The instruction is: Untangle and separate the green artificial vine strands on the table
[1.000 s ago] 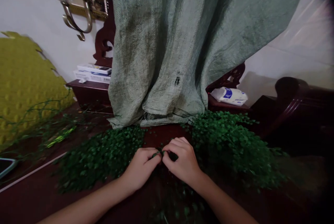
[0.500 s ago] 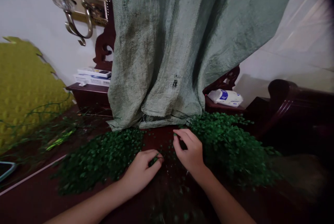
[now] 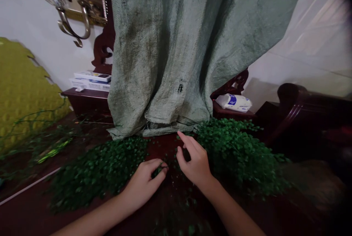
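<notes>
From the head camera, my only view, I see a dark wooden counter [image 3: 30, 206] strewn with tiny-leaved green stuff. One heap of greenery [image 3: 96, 171] lies to the left and a second, bushier heap [image 3: 239, 151] to the right. My left hand [image 3: 143, 186] rests between them, its fingers curled in and pinching a small sprig [image 3: 157, 170] against the thumb. My right hand [image 3: 196, 162] is just beside it, loose and unclenched with the forefinger stretched out. It holds nothing that I can see, and its knuckles brush the near edge of the bushier heap.

I judge the sprig to be very light, limp and wiry, with leaves that would tear or shed if squeezed. It is best taken at the thin stem with fingertips only. It sits inside the left fingers, with the right fingertips close by but apart from it.

Behind the heaps a green woven sack [image 3: 176, 52] hangs down onto the counter.
</notes>
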Motion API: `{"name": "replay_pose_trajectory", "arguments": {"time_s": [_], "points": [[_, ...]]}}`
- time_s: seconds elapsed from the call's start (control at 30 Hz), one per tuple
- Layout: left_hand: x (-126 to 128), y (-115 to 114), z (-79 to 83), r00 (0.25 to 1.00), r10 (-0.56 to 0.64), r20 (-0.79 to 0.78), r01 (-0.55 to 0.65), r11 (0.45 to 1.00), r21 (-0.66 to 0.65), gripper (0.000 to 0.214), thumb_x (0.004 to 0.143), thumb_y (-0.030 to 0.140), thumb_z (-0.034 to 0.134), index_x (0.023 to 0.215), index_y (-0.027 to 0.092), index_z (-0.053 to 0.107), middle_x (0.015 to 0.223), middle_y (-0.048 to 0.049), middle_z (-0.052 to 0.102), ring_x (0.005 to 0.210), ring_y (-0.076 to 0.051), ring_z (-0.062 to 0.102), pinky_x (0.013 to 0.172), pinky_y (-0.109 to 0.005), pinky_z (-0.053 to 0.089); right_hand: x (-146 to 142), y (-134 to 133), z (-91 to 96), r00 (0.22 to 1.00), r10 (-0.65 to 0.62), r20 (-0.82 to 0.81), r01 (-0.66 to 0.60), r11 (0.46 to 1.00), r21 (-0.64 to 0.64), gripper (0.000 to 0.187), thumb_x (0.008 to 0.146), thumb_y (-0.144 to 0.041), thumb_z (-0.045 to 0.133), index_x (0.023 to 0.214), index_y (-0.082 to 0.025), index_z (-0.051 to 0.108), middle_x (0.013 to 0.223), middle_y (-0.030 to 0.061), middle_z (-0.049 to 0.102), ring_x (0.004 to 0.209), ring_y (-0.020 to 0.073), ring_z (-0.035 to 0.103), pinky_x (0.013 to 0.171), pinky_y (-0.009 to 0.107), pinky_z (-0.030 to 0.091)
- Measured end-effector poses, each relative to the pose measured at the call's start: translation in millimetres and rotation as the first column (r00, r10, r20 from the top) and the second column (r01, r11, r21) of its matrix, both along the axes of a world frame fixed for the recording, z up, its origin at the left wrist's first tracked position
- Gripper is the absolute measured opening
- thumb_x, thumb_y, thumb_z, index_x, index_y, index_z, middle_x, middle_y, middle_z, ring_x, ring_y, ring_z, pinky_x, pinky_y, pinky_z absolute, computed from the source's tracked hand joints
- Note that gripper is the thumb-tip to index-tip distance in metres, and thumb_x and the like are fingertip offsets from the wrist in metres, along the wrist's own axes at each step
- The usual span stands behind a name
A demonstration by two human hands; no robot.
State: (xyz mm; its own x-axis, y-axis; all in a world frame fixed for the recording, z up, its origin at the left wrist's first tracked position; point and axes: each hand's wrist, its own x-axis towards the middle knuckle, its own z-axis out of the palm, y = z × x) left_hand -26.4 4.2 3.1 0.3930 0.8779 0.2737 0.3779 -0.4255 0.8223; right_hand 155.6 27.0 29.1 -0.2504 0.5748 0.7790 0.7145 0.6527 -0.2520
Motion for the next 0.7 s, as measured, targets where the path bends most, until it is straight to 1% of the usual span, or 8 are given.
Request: {"name": "replay_pose_trajectory", "arguments": {"time_s": [0.1,0.2,0.37,0.5,0.63,0.7], "points": [[-0.6,-0.5,-0.4,1.000,0.000,-0.007,0.000,1.000,0.000,0.024,0.091,0.029,0.044,0.080,0.018,0.062,0.077,-0.0019,0.064,0.076,-0.018,0.061,0.070,-0.026,0.041,-0.2,0.1,0.6,0.999,0.025,0.020,-0.025,1.000,0.001,0.063,0.086,-0.009,0.049,0.146,-0.023,0.034,0.110,0.0080,0.065,0.095,0.0198,0.062,0.083,0.034,0.054],[-0.7,-1.1,0.2,1.000,-0.004,-0.010,0.004,1.000,0.005,0.025,0.092,0.030,0.043,0.079,0.018,0.061,0.076,-0.0019,0.063,0.075,-0.018,0.060,0.069,-0.026,0.041,-0.5,0.0,1.0,0.999,0.037,0.025,-0.037,0.999,-0.008,0.072,0.086,-0.009,0.049,0.151,-0.026,0.022,0.116,0.0075,0.064,0.096,0.0196,0.062,0.084,0.034,0.054],[0.1,-0.2,0.1,1.000,-0.019,-0.012,0.019,1.000,0.008,0.024,0.092,0.029,0.044,0.081,0.018,0.062,0.078,-0.0019,0.063,0.076,-0.018,0.060,0.070,-0.026,0.041,-0.1,0.2,-0.8,0.999,0.040,0.015,-0.039,0.999,-0.002,0.080,0.087,-0.011,0.051,0.153,-0.026,0.010,0.123,0.0079,0.063,0.103,0.0205,0.062,0.088,0.036,0.054],[-0.3,0.7,-1.9,1.000,-0.019,-0.009,0.019,1.000,0.017,0.023,0.092,0.028,0.044,0.080,0.018,0.061,0.076,-0.0015,0.063,0.074,-0.017,0.060,0.069,-0.026,0.041,0.5,-0.4,-1.5,0.999,0.039,0.028,-0.039,0.999,-0.020,0.083,0.086,-0.011,0.051,0.154,-0.026,0.006,0.128,0.0071,0.060,0.102,0.0202,0.062,0.090,0.037,0.054],[-0.5,0.4,-2.1,1.000,-0.022,-0.017,0.022,1.000,0.021,0.024,0.092,0.029,0.044,0.079,0.018,0.061,0.077,-0.0021,0.063,0.075,-0.017,0.060,0.070,-0.027,0.041,-0.1,-1.8,-0.5,0.999,0.033,0.042,-0.031,0.998,-0.046,0.081,0.087,-0.013,0.050,0.153,-0.025,0.006,0.128,0.0077,0.059,0.099,0.0206,0.062,0.089,0.038,0.055],[-0.5,-0.1,-1.4,1.000,-0.023,-0.018,0.024,1.000,0.020,0.024,0.092,0.029,0.044,0.079,0.018,0.061,0.078,-0.0023,0.064,0.075,-0.018,0.060,0.070,-0.027,0.041,-0.5,-2.2,-0.3,0.999,0.028,0.042,-0.026,0.998,-0.055,0.079,0.087,-0.014,0.050,0.153,-0.025,0.008,0.127,0.0083,0.060,0.097,0.0205,0.063,0.086,0.036,0.055]]}}
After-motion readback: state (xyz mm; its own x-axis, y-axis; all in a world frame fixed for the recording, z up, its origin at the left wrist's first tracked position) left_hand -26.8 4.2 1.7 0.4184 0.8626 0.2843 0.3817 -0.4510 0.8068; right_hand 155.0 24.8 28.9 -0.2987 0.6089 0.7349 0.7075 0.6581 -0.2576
